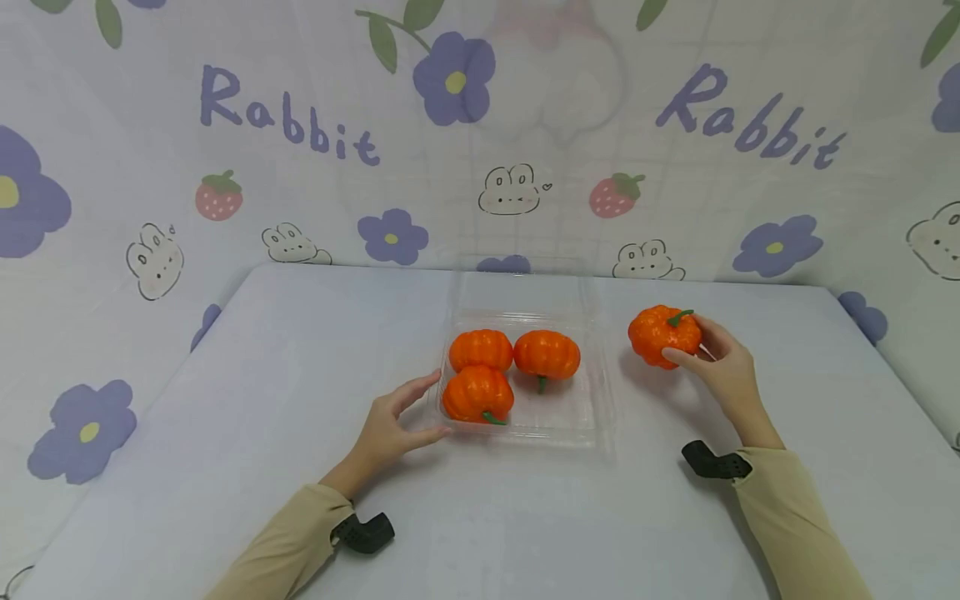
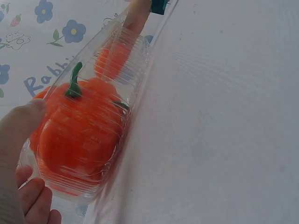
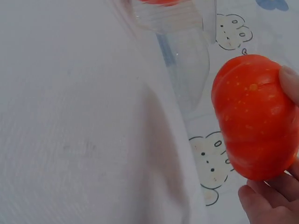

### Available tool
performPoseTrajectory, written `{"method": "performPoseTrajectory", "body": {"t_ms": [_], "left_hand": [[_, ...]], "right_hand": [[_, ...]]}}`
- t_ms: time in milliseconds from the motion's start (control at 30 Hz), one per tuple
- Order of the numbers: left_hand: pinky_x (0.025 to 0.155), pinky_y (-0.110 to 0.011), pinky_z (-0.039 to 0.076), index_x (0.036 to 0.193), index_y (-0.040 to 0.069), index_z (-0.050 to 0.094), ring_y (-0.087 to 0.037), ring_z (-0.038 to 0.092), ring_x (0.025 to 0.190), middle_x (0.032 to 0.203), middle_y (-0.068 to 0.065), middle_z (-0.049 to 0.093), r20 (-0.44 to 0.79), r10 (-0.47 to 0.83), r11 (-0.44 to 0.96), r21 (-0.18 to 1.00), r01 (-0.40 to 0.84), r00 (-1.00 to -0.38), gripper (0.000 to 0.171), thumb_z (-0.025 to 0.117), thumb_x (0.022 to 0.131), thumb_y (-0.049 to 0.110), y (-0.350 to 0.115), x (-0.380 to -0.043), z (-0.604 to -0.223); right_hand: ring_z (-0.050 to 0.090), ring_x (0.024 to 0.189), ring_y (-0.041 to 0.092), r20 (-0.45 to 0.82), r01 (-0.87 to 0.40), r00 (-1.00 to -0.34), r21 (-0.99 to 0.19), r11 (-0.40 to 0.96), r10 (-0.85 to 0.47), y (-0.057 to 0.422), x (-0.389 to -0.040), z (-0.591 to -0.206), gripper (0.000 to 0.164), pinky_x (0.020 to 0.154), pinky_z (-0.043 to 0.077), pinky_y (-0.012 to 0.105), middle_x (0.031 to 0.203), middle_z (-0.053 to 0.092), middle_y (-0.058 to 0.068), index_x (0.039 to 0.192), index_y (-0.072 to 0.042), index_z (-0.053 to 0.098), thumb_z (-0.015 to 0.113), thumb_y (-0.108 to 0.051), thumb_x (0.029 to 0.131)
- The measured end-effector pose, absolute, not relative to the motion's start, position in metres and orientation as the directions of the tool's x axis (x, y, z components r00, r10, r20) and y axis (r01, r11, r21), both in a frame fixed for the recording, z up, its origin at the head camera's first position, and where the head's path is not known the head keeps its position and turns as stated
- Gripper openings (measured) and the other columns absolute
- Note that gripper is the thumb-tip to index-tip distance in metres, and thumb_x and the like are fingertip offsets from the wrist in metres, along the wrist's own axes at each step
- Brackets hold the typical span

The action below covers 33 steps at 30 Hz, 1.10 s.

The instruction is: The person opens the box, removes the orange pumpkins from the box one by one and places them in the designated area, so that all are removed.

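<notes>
My right hand point(image 1: 723, 362) holds an orange toy pumpkin point(image 1: 660, 335) with a green stem, raised above the table to the right of a clear plastic box point(image 1: 555, 417). In the right wrist view, thumb and fingers lie on opposite sides of that pumpkin point(image 3: 254, 116). Inside the box sit three more orange pumpkins: one at back left point(image 1: 480, 348), one at front left point(image 1: 477, 396), one at back right point(image 1: 547, 354). At the box's left side, my left hand point(image 1: 390, 427) has its thumb and fingers spread against the wall near the front corner.
The box's clear lid point(image 1: 521, 292) stands open towards the back of the white table point(image 1: 262, 375). Behind hangs a cloth point(image 1: 315, 192) printed with flowers, rabbits and strawberries. A dark wrist device point(image 1: 363, 533) sits at each sleeve cuff.
</notes>
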State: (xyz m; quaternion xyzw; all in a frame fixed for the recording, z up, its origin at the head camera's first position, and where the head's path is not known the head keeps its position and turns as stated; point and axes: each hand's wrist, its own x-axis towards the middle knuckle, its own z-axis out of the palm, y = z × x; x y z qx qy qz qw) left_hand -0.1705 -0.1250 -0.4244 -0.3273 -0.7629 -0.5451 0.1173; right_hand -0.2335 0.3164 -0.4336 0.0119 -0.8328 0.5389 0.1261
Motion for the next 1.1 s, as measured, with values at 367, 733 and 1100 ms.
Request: {"method": "performPoseTrajectory", "body": {"t_ms": [367,733,1100], "left_hand": [[0.094,-0.043,0.035,0.116,-0.017,0.048,-0.038,0.044,0.113,0.118,-0.03,0.049,0.525,0.37,0.197,0.762,0.617,-0.767,0.061,0.076,0.063,-0.009,-0.126,-0.171,-0.423],[0.092,-0.045,0.036,0.11,-0.017,0.051,-0.041,0.046,0.11,0.115,-0.032,0.05,0.565,0.369,0.157,0.745,0.648,-0.738,0.055,0.076,0.061,-0.012,-0.125,-0.17,-0.424],[0.093,-0.044,0.036,0.112,-0.017,0.051,-0.039,0.046,0.111,0.115,-0.03,0.051,0.546,0.361,0.175,0.757,0.63,-0.756,0.056,0.076,0.062,-0.01,-0.124,-0.17,-0.426]], "right_hand": [[0.039,0.119,0.032,0.093,-0.035,-0.989,-0.904,0.425,0.116,0.304,-0.223,-0.416,0.079,0.089,0.038,0.016,0.135,0.036,0.021,0.136,0.004,0.031,0.071,-0.029,0.077],[0.035,0.122,0.033,0.072,-0.02,-0.992,-0.897,0.442,0.101,0.311,-0.224,-0.427,0.08,0.093,0.036,0.023,0.137,0.033,0.02,0.137,0.002,0.029,0.07,-0.031,0.077],[0.036,0.121,0.035,0.059,-0.012,-0.994,-0.891,0.453,0.089,0.311,-0.222,-0.426,0.081,0.092,0.036,0.02,0.137,0.032,0.021,0.137,0.004,0.027,0.07,-0.031,0.078]]}}
